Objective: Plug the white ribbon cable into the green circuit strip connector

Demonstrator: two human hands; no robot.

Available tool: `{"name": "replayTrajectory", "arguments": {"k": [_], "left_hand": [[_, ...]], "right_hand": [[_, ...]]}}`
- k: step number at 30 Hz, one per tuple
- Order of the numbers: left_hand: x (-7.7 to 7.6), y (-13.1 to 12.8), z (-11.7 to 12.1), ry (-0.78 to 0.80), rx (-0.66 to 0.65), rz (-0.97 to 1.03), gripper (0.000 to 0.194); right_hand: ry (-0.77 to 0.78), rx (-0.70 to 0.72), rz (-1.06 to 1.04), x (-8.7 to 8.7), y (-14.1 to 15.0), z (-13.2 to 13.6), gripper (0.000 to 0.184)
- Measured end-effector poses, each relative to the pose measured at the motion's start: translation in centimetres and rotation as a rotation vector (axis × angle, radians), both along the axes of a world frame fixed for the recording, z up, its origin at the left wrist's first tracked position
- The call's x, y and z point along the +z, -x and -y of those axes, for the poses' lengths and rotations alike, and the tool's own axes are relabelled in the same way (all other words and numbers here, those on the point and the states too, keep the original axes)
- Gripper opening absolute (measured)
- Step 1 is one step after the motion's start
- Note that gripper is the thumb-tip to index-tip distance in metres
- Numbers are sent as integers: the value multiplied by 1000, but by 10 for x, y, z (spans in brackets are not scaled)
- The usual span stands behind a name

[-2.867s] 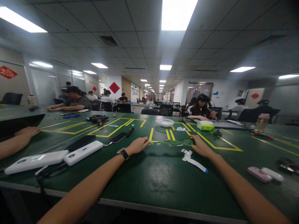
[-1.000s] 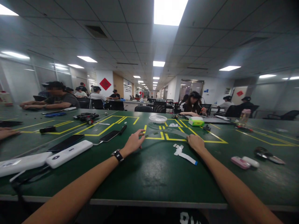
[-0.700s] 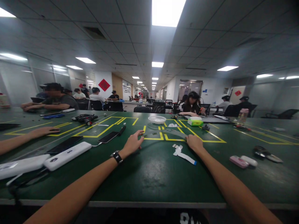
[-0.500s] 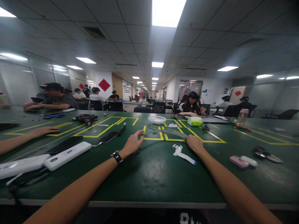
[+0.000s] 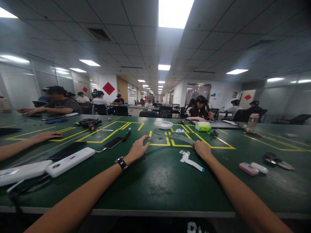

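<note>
A see-through, flexible strip (image 5: 186, 139) bows upward in an arch between my two hands, with the green table and yellow tape showing through it. My left hand (image 5: 137, 149), with a watch at the wrist, holds its left end between thumb and fingers. At the right end, my right hand (image 5: 202, 149) is closed on the strip, its fingers mostly curled out of sight. Just left of my right wrist, a white flat ribbon cable (image 5: 191, 163) with a blue tip lies on the table. Whether the strip bears markings is too faint to tell.
White power banks (image 5: 70, 161) and phones (image 5: 113, 142) lie left on the green table (image 5: 155, 194). A co-worker's hand (image 5: 46, 137) rests beyond them. Ahead stand a white basket (image 5: 163, 124) and a green tissue pack (image 5: 203, 127). A pink case (image 5: 248, 169) lies right.
Earlier, a straight, greenish strip with small marks spanned my hands; now a clear strip arches between them. My view has turned right. A co-worker's hand has come onto the table at left.
</note>
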State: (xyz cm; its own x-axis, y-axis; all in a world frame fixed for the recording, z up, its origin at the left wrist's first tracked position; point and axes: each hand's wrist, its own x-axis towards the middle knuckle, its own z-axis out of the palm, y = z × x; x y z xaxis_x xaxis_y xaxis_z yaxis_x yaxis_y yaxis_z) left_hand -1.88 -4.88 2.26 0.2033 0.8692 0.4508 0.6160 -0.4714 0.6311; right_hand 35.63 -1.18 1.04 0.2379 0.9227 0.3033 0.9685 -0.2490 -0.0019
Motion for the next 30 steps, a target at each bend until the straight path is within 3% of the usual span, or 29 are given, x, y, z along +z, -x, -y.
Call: {"name": "replayTrajectory", "arguments": {"k": [17, 30], "left_hand": [[-2, 0, -2, -37, 23, -39, 36], [-3, -5, 2, -17, -38, -100, 34]], "right_hand": [[1, -6, -7, -3, -1, -3, 43], [5, 1, -25, -3, -4, -4, 42]]}}
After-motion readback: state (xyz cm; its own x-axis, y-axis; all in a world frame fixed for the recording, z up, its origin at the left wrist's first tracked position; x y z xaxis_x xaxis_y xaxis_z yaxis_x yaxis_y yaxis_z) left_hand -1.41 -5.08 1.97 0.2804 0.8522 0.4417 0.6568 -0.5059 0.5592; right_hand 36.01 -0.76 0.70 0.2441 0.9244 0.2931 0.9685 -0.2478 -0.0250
